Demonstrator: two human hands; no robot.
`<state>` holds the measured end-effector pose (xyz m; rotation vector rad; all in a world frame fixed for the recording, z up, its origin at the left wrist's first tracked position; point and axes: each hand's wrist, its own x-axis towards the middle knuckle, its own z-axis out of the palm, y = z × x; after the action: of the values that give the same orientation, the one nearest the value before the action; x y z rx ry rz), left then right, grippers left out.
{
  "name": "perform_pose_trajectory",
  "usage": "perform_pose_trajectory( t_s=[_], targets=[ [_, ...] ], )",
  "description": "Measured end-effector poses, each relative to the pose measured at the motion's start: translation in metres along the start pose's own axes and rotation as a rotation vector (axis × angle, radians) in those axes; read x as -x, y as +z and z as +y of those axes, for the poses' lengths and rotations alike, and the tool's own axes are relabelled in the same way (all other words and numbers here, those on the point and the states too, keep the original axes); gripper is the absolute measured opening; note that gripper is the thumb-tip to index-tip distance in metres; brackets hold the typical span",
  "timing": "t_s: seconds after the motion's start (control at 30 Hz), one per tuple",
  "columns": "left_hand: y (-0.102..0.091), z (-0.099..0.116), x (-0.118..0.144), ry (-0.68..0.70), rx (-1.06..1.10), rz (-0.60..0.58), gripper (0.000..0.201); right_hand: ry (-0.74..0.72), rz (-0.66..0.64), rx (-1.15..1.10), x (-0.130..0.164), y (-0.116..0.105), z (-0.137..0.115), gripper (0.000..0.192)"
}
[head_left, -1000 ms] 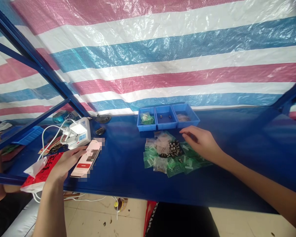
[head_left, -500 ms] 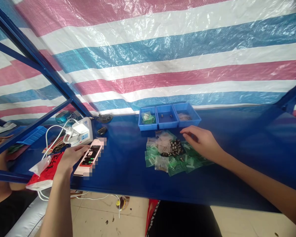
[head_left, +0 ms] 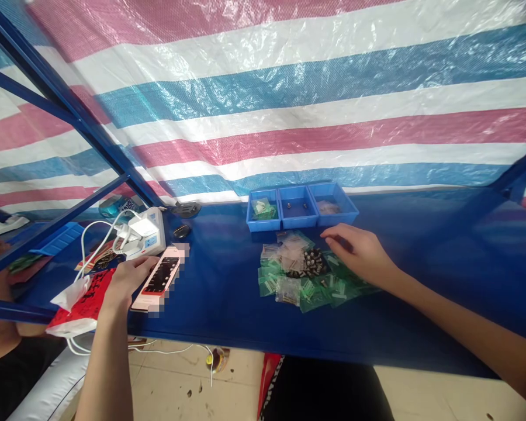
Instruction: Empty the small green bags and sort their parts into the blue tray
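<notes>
Fingers (head_left: 134, 270) of left hand (head_left: 125, 280) lie loosely across a lit phone (head_left: 158, 279) left of the packet heap (head_left: 309, 275), right hand (head_left: 359, 252) resting unclenched on that unsorted heap's right edge, beyond it three blue bins (head_left: 301, 207) holding only a few pieces.

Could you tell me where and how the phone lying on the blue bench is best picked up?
Probably by its two long edges, from above. The phone lies flat, screen up, on the bench, and the left hand already rests at its near-left edge.
</notes>
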<state>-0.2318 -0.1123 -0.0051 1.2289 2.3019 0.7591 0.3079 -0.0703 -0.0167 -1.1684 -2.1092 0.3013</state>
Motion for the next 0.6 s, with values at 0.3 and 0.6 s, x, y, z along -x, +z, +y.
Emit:
perform_pose_trajectory(
  t_s=[0.3, 0.6],
  targets=[
    [-0.009, -0.003, 0.014, -0.008, 0.204, -0.167, 0.057, -0.012, -0.019, -0.002, 0.001, 0.001, -0.001, 0.023],
    [-0.010, -0.008, 0.014, 0.052, 0.191, -0.156, 0.056, 0.001, -0.028, -0.019, 0.001, 0.000, -0.002, 0.024]
  ],
)
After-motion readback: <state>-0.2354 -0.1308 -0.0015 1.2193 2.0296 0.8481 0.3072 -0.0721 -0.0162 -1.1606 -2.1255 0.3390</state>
